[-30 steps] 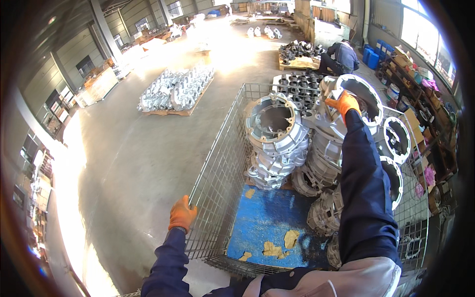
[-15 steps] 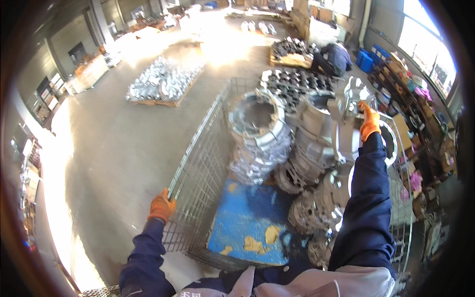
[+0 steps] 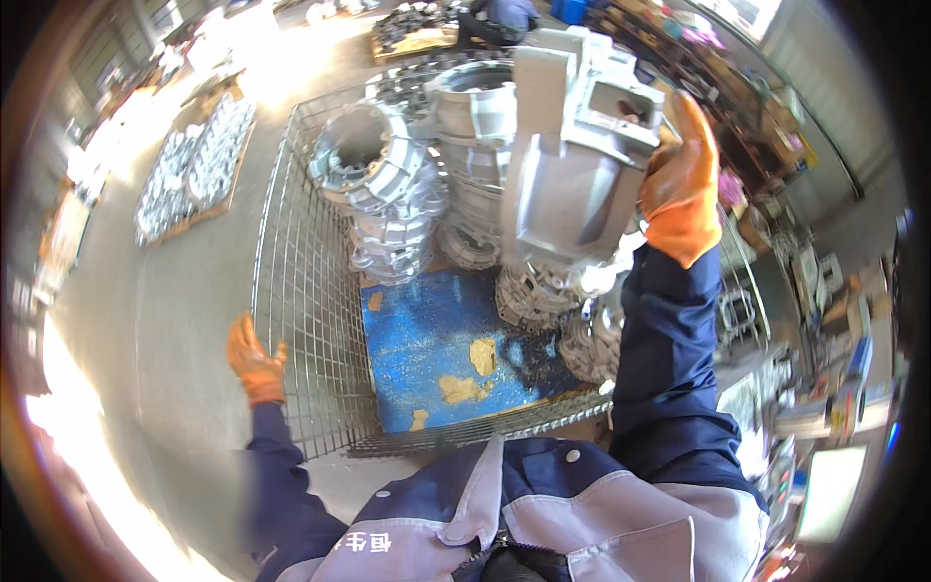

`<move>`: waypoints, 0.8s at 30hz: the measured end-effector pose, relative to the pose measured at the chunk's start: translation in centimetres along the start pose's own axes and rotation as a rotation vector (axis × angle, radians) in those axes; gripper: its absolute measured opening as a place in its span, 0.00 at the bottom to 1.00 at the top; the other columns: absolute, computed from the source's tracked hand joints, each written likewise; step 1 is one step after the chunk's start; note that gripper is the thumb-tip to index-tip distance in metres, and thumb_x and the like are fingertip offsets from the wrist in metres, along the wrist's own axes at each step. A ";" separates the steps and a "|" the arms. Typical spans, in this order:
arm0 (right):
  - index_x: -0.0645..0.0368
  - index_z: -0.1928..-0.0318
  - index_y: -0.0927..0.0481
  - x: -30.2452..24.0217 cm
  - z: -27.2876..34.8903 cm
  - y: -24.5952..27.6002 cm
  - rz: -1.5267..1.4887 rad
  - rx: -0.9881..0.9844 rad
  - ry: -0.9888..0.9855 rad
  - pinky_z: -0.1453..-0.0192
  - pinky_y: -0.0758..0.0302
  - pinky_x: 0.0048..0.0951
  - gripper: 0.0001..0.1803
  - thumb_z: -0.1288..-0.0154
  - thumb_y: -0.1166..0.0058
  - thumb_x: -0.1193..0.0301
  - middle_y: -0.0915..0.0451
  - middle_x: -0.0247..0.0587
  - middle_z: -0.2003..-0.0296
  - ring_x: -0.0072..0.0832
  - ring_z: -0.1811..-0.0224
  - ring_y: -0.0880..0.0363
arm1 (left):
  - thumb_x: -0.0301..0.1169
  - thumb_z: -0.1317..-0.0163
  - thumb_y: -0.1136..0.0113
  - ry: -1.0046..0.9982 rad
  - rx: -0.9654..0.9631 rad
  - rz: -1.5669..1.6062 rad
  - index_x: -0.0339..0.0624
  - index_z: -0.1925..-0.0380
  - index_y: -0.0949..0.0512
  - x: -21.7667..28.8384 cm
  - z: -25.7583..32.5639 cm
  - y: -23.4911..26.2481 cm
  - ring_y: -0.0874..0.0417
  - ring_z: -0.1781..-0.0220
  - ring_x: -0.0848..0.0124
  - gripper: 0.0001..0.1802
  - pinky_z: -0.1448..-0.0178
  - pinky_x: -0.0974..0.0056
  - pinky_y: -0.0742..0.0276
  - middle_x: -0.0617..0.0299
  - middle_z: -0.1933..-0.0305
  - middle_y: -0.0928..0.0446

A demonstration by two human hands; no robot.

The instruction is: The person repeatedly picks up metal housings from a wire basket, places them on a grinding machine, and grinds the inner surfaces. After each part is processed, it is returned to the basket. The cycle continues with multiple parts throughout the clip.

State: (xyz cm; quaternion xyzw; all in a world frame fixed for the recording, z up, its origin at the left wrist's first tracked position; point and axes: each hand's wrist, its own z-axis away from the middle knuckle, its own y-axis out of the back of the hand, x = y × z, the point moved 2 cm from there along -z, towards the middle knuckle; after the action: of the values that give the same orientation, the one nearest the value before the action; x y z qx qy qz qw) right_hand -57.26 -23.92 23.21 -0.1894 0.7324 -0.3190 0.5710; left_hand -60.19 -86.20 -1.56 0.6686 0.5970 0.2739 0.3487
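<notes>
An orange glove covers my right hand [image 3: 684, 189], whose fingers are closed on the edge of a large silver-grey metal casting [image 3: 572, 199]. The casting is held up, tilted, over the wire mesh cage [image 3: 274, 204], and it hides part of the parts behind it. At the cage's left side, my left hand [image 3: 256, 364], also gloved in orange, has its fingers stretched apart and holds nothing. Inside the cage stand a stack of ring-shaped housings [image 3: 393, 228] and a second stack [image 3: 475, 126], on a worn blue base board [image 3: 427, 335].
More metal castings [image 3: 533, 296] lie at the cage's right side. A pallet of silver parts [image 3: 194, 165] rests on the floor to the left. Far back, a person [image 3: 499, 19] crouches beside a pallet of dark parts [image 3: 417, 24]. Cluttered shelves [image 3: 747, 116] line the right.
My right hand has lifted the casting from the stacks and brought it nearer to me. My left hand has let go of the cage's rim. The view has turned.
</notes>
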 end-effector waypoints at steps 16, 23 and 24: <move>0.55 0.39 0.30 1.6 36.9 4.7 -0.539 1.074 0.424 0.49 0.25 0.53 0.31 0.36 0.38 0.51 0.24 0.39 0.59 0.38 0.59 0.23 | 0.54 0.39 0.41 0.481 -2.495 1.872 0.49 0.39 0.29 42.4 29.5 6.6 0.27 0.33 0.56 0.33 0.34 0.48 0.24 0.54 0.37 0.26; 0.64 0.33 0.36 -6.1 47.1 16.7 0.092 1.099 0.730 0.23 0.51 0.49 0.39 0.28 0.56 0.43 0.34 0.53 0.31 0.47 0.28 0.40 | 0.57 0.31 0.49 0.479 -2.675 1.937 0.53 0.42 0.27 55.5 33.4 8.9 0.27 0.32 0.58 0.27 0.33 0.45 0.25 0.58 0.37 0.25; 0.63 0.34 0.35 -7.5 47.8 18.6 0.697 1.098 0.702 0.22 0.52 0.49 0.38 0.27 0.61 0.42 0.32 0.54 0.33 0.46 0.28 0.39 | 0.58 0.30 0.50 0.443 -2.652 1.893 0.54 0.43 0.26 58.1 34.0 9.3 0.27 0.31 0.58 0.26 0.32 0.45 0.25 0.58 0.37 0.25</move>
State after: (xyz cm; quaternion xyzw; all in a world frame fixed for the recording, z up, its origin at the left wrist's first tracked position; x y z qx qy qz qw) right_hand -7.84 -17.63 8.94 0.4803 0.6246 -0.4814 0.3841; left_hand -19.95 -33.89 -17.71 0.0237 0.6012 -0.7500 -0.2747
